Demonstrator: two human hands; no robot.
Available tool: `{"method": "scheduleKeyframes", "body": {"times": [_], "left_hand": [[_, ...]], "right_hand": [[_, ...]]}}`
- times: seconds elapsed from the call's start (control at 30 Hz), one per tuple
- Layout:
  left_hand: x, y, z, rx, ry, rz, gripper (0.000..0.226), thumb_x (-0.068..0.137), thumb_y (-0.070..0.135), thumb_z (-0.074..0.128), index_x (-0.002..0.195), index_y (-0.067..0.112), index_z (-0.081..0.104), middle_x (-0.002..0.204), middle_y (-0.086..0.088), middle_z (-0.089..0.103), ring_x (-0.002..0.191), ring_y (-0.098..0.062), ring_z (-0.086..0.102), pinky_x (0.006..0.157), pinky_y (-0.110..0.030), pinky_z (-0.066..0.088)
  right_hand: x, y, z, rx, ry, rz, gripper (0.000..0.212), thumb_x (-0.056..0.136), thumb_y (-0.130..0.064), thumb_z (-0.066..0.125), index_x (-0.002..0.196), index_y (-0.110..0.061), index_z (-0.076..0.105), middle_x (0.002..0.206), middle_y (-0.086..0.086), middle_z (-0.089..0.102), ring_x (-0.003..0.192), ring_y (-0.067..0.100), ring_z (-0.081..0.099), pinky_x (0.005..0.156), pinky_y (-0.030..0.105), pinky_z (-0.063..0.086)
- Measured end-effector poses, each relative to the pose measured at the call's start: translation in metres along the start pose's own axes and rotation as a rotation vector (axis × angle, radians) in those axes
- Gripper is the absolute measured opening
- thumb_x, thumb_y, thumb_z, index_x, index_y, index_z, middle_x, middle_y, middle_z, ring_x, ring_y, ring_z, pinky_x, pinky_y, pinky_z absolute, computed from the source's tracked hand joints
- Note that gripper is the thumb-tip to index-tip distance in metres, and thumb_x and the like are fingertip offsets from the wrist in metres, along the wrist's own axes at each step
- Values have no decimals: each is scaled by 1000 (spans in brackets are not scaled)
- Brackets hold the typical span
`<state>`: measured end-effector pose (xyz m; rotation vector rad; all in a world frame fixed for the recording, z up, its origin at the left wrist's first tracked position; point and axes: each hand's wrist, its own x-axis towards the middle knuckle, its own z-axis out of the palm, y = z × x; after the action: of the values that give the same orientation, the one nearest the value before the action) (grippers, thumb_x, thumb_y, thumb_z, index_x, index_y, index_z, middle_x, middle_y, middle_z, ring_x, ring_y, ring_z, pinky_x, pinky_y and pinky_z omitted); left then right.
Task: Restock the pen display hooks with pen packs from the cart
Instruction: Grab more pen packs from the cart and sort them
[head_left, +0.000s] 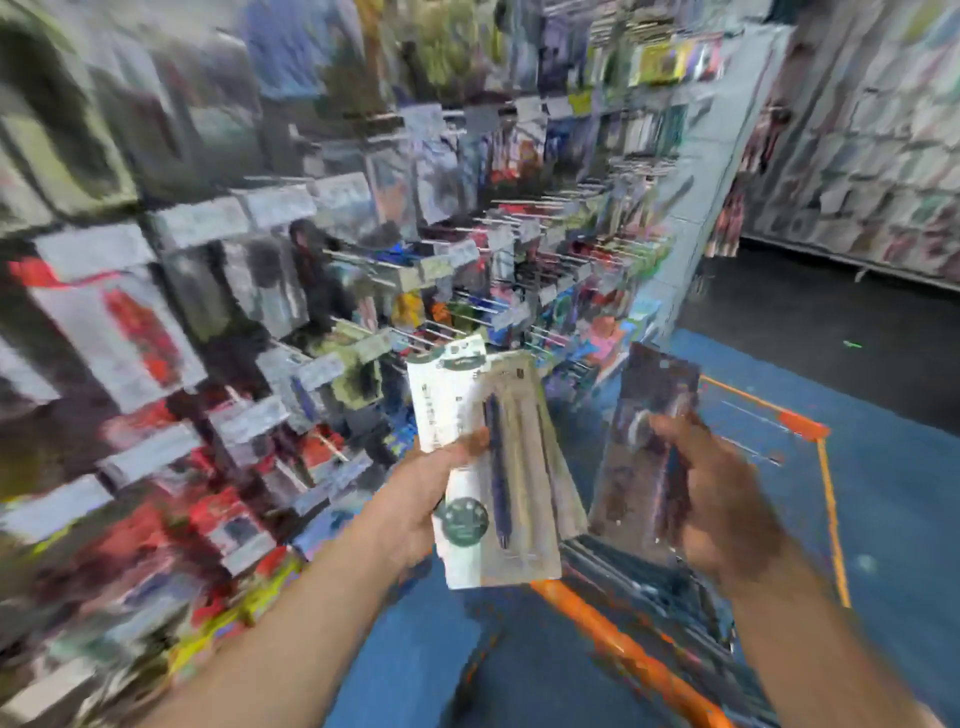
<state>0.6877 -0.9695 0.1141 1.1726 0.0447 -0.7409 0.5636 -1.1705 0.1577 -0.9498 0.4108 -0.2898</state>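
Head view, badly smeared by motion, shows 2 pen packs lifted in front of the pen display hooks, probably so each can be matched to its row before hanging. The left hand grips a white-carded pen pack by its lower left edge, thumb across the front; this leaves the card's top, beyond the fingers, free for a hook, though any hang hole is too blurred to see. That pack has a clear blister with a dark blue pen and paler ones beside it, plus a round dark green sticker just right of the thumb. The right hand pinches a darker pen pack along its right edge; its contents are unreadable. Below both hands sits the orange-railed cart, with more dark packs under the right hand.
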Motion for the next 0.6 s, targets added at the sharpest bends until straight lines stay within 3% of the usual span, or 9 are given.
{"method": "scheduleKeyframes", "body": {"times": [0.1,0.27,0.37,0.43,0.5,0.6], "left_hand": [[-70,26,-47,-68,99,57,53,72,24,80,123,11,74,123,-18,73,99,-35,73,100,-51,55],[-176,67,-119,-140,223,188,52,75,23,78,125,10,73,119,-18,75,93,-34,76,81,-46,63],[-229,88,-159,-164,294,260,45,79,21,75,122,10,74,115,-17,77,90,-32,78,66,-39,65],[-263,99,-186,-187,324,291,44,79,20,75,121,8,74,113,-18,77,82,-31,78,61,-38,63],[-295,108,-216,-190,356,316,48,74,22,77,120,7,75,111,-19,77,80,-32,78,60,-37,63],[-339,120,-263,-177,413,352,54,68,24,80,120,8,75,113,-19,77,87,-34,77,67,-39,63]], "right_hand": [[-27,18,59,-9,-76,96,25,95,-29,60,74,-15,62,66,8,60,53,24,63,52,34,57],[-64,53,160,-80,-259,182,22,98,-27,57,79,-18,55,61,7,51,46,24,56,48,31,52],[-77,74,214,-120,-340,220,12,91,-32,68,91,-22,61,67,8,55,54,27,60,61,38,55],[-88,89,252,-163,-406,189,25,86,-37,72,102,-19,65,76,10,64,64,29,65,71,41,53],[-96,108,292,-140,-439,133,21,93,-30,66,110,-18,68,85,10,71,69,25,68,76,40,54],[-111,139,353,-107,-466,67,24,99,-14,58,121,-16,67,99,10,73,74,20,71,70,35,60]]}}
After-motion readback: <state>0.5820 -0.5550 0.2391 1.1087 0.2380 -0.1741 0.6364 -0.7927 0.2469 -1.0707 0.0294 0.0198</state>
